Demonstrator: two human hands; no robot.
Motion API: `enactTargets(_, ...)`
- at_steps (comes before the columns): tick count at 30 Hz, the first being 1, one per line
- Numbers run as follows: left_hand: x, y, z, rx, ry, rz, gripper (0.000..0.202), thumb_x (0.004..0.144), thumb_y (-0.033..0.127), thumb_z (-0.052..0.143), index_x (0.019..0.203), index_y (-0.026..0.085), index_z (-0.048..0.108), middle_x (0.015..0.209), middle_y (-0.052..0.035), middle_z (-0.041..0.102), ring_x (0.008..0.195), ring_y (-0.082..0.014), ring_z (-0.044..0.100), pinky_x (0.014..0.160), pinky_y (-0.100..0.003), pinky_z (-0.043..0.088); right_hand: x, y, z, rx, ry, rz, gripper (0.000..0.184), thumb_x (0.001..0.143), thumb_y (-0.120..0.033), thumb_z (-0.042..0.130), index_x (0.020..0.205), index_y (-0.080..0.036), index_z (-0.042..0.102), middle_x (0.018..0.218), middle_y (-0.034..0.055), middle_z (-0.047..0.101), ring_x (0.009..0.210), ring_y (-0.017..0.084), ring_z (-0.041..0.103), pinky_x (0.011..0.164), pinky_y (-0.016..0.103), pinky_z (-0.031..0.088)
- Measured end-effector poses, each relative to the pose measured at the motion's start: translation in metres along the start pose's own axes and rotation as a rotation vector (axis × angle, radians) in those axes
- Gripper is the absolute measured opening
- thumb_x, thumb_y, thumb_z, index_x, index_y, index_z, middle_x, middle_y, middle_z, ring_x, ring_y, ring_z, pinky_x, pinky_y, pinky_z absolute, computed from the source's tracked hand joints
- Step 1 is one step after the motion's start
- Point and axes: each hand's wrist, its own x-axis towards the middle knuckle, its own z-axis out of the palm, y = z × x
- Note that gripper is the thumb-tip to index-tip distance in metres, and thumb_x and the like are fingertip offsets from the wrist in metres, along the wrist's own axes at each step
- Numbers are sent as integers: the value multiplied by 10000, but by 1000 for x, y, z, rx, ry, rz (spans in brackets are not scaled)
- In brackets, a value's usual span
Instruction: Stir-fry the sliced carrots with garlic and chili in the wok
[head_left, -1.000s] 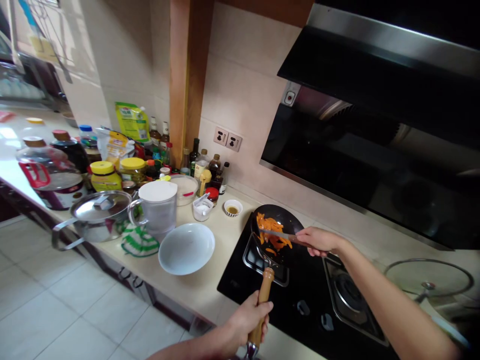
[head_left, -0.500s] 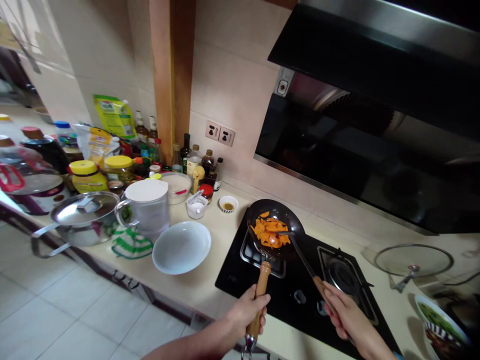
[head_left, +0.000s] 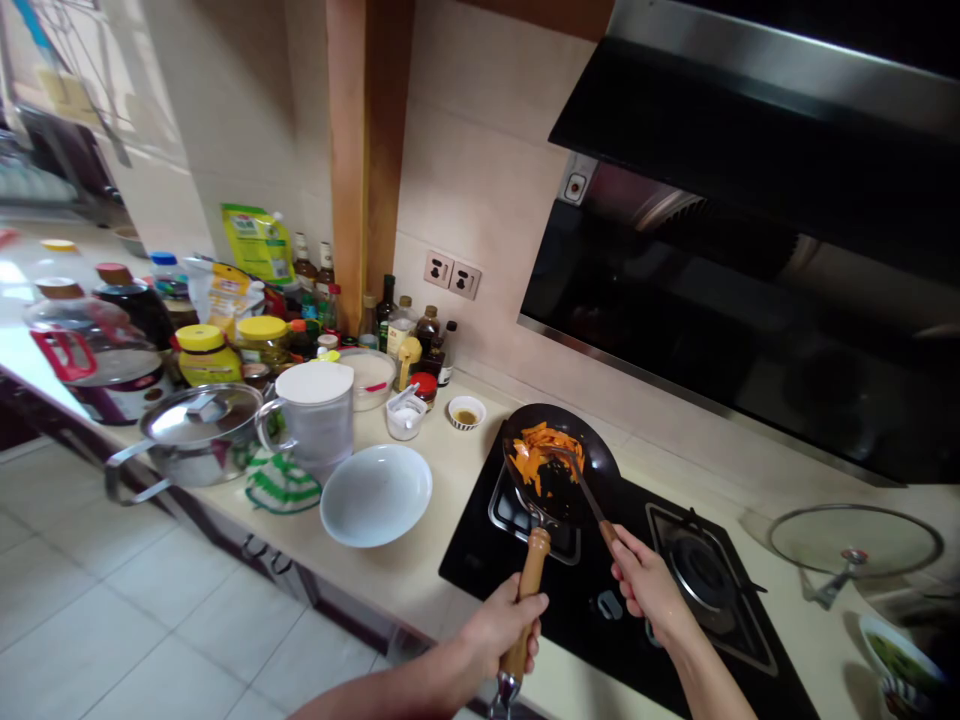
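Note:
My left hand (head_left: 508, 625) is wrapped round the wooden handle of a black wok (head_left: 600, 478), which sits on the left burner of the hob. In my right hand (head_left: 646, 578) is a spatula (head_left: 591, 495) with a wooden grip and a dark metal shaft. Its head reaches into the wok among orange slices (head_left: 541, 450), which look like carrot and lie bunched towards the far left side. Left of the hob stands a wide pale bowl (head_left: 376, 497). Beyond it is a small striped dish (head_left: 466, 413) holding something brownish.
A water jug (head_left: 315, 415), a lidded steel pot (head_left: 201, 430) and several bottles and jars crowd the left counter. Above hangs the range hood (head_left: 720, 300). A glass lid (head_left: 855, 540) leans at the right, near a bowl of greens (head_left: 900, 650).
My right hand has moved up and left with the spatula, closer to the wok. The orange slices have shifted to the wok's far side. My left hand keeps its hold.

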Motion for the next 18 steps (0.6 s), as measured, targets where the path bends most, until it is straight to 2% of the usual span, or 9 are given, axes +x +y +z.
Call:
enactTargets(4, 2, -2, -1, 5, -7, 1, 314, 772, 385, 586, 880, 236, 331, 554, 85, 469, 419, -70, 426, 413, -195, 369, 15, -3, 16, 35, 24, -92, 637, 791, -386, 568, 1372, -203, 383, 510, -78, 433, 362, 48, 335, 323, 138, 214)
enactTargets(7, 4, -4, -1, 13, 4, 17, 327, 767, 415, 587, 865, 233, 333, 548, 86, 464, 405, -66, 423, 406, -191, 364, 22, 5, 29, -38, 49, -65, 589, 835, -346, 495, 1387, -191, 361, 488, -89, 399, 349, 53, 322, 316, 142, 210)
enactTargets(9, 5, -5, 0, 8, 4, 26, 357, 750, 445, 602, 857, 234, 334, 550, 85, 462, 405, -68, 428, 404, -191, 364, 18, 14, 28, -106, 48, -33, 583, 840, -348, 474, 1389, -187, 361, 474, -91, 387, 342, 59, 317, 311, 149, 202)
enactTargets(11, 6, -6, 0, -1, -3, 14, 380, 735, 460, 618, 859, 236, 337, 557, 83, 464, 414, -72, 437, 404, -193, 366, 6, 25, 13, -128, 34, -3, 628, 809, -401, 507, 1388, -204, 363, 475, -89, 395, 339, 60, 310, 314, 152, 178)
enactTargets(14, 6, -5, 0, -16, -10, -12, 410, 715, 478, 639, 873, 240, 345, 571, 80, 467, 425, -77, 448, 410, -194, 367, -20, 45, -28, -102, 22, 38, 730, 713, -508, 582, 1362, -233, 394, 495, -74, 434, 353, 61, 312, 335, 162, 136)
enactTargets(16, 5, -5, -1, -19, -4, -21, 427, 706, 493, 645, 881, 241, 348, 575, 78, 470, 431, -80, 455, 415, -197, 370, -33, 59, -54, -88, 30, 22, 737, 664, -549, 609, 1313, -235, 454, 537, -47, 484, 398, 76, 371, 349, 174, 149)
enactTargets(18, 5, -5, -1, -16, 2, -21, 428, 706, 497, 642, 886, 240, 350, 575, 77, 471, 434, -82, 457, 419, -198, 372, -40, 70, -66, -114, 4, 14, 729, 639, -565, 621, 1272, -225, 496, 546, -36, 504, 414, 81, 386, 361, 187, 171)
